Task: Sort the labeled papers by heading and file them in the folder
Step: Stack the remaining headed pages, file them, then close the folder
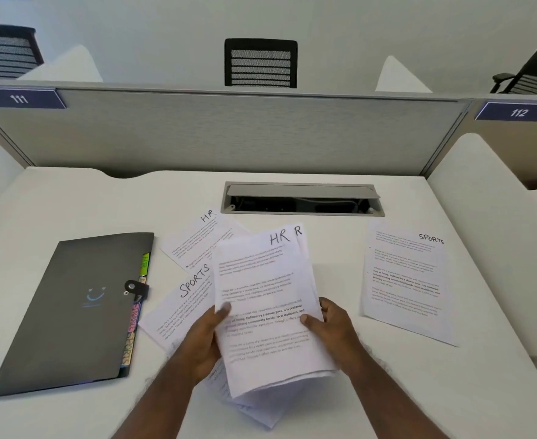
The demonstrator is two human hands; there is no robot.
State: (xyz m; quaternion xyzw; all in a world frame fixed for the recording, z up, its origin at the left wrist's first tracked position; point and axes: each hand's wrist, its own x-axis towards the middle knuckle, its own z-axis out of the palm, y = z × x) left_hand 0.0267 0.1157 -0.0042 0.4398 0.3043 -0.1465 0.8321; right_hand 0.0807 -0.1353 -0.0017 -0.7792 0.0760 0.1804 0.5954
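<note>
Several papers lie on the white surface [70, 201] in front of me. At the far left I see the grey folder [70, 312], shut, with coloured tabs at its right edge. Beside it lie an HR sheet [194, 239] and a SPORTS sheet [181, 308], partly under the stack [267, 299]. My left hand [202, 340] grips the stack at its left edge, my right hand [330, 331] grips the right edge; the top page reads HR. At the right, apart, lies another SPORTS page [406, 280].
</note>
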